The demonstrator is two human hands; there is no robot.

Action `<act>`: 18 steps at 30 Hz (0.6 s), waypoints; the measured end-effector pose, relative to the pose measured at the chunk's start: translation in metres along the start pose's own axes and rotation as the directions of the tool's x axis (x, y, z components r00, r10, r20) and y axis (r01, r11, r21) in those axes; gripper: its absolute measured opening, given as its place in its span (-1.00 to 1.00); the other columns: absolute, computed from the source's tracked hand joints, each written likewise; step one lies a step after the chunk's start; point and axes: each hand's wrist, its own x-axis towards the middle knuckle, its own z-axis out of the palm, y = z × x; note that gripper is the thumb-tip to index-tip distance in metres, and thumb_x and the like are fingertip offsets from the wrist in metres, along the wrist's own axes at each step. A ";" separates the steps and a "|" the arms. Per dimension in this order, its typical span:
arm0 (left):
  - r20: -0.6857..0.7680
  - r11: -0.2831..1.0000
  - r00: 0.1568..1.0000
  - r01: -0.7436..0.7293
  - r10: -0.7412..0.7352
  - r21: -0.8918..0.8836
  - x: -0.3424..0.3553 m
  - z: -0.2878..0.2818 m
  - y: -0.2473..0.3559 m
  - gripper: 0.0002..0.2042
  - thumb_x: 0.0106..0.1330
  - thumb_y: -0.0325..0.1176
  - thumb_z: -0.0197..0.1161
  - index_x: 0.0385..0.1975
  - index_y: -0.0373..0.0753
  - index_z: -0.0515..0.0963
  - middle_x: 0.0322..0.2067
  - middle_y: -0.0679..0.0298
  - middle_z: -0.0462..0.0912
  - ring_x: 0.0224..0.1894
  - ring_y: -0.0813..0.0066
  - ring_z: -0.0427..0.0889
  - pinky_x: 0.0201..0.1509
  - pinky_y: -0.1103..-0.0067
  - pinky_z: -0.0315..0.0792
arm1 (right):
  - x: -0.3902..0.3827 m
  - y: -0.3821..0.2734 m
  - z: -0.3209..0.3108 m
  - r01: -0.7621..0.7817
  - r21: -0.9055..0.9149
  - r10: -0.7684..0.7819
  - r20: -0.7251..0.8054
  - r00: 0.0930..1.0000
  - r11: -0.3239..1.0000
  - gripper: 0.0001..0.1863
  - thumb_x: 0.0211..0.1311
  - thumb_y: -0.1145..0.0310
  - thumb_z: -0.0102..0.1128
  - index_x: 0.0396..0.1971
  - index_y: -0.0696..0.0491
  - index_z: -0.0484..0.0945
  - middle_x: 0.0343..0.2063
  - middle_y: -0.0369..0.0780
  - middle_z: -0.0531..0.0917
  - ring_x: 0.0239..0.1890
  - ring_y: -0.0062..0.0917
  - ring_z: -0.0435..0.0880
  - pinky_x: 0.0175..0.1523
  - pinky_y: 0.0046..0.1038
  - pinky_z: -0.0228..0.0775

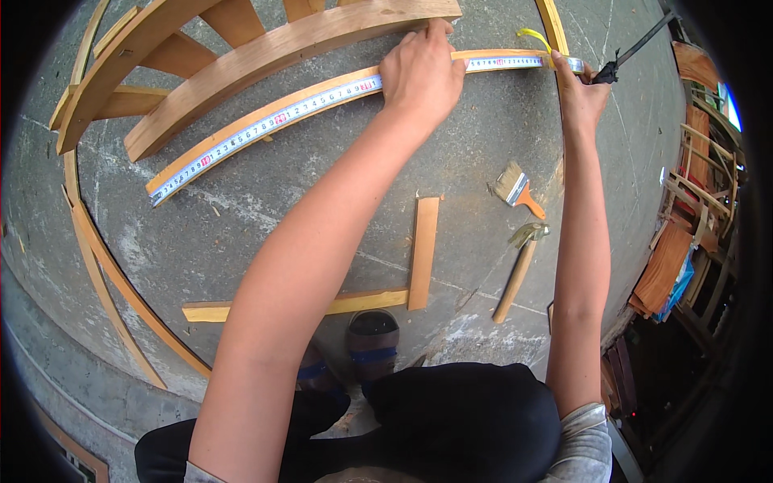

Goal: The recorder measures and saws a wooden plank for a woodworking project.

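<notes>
A white measuring tape lies stretched along a narrow wooden strip on the concrete floor. My left hand is closed over the strip and the tape near their middle, its fingertips close to the end of a thick wooden rail. At the right end my right hand pinches the tape, thumb on its edge; the tape's case is not visible. A dark rod with a black wrapped end is right beside that hand; I cannot tell whether the hand touches it.
A slatted wooden frame stands at the upper left. A paintbrush and a hammer lie near my right forearm. Two wooden pieces lie before my feet. Long strips run along the left; stacked timber is at right.
</notes>
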 end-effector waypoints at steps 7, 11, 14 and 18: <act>-0.016 1.000 1.000 -0.005 0.005 -0.018 0.002 0.000 0.004 -0.57 0.25 -0.33 0.44 0.07 -0.26 0.48 -0.16 0.22 0.74 0.00 0.23 0.70 0.11 0.31 0.57 | -0.010 -0.008 0.005 0.197 -0.086 -0.209 -0.176 0.962 0.977 -0.29 0.06 -0.01 0.62 -0.13 0.35 0.53 -0.26 -0.07 0.68 -0.14 -0.37 0.68 0.02 -0.30 0.51; -0.020 0.998 0.999 0.031 -0.032 -0.059 0.004 0.002 0.005 -0.56 0.24 -0.34 0.44 0.09 -0.24 0.47 -0.17 0.24 0.74 0.01 0.23 0.70 0.12 0.30 0.56 | -0.015 -0.023 -0.030 -0.024 -0.083 0.012 -0.148 0.989 0.996 -0.52 0.35 -0.01 0.36 -0.33 0.18 0.50 -0.43 -0.23 0.60 -0.32 -0.50 0.58 -0.21 -0.33 0.42; 0.010 0.997 0.999 0.052 -0.052 -0.054 0.005 0.002 0.004 -0.54 0.23 -0.35 0.44 0.10 -0.23 0.44 -0.17 0.26 0.74 0.03 0.24 0.69 0.11 0.29 0.56 | -0.068 -0.056 -0.045 0.027 0.356 0.037 -0.172 0.984 0.934 -0.51 0.60 -0.05 -0.07 -0.44 0.04 0.41 -0.52 -0.34 0.46 -0.46 -0.64 0.41 -0.34 -0.46 0.24; -0.020 0.994 0.997 0.069 -0.071 -0.086 0.005 -0.007 0.000 -0.61 0.25 -0.29 0.42 0.07 -0.20 0.57 -0.16 0.22 0.74 0.03 0.21 0.69 0.12 0.26 0.54 | -0.151 -0.090 -0.056 -0.185 0.231 0.136 0.212 0.968 0.955 -0.52 0.67 -0.02 -0.21 -0.24 0.07 0.49 -0.54 -0.38 0.40 -0.51 -0.69 0.34 -0.38 -0.54 0.19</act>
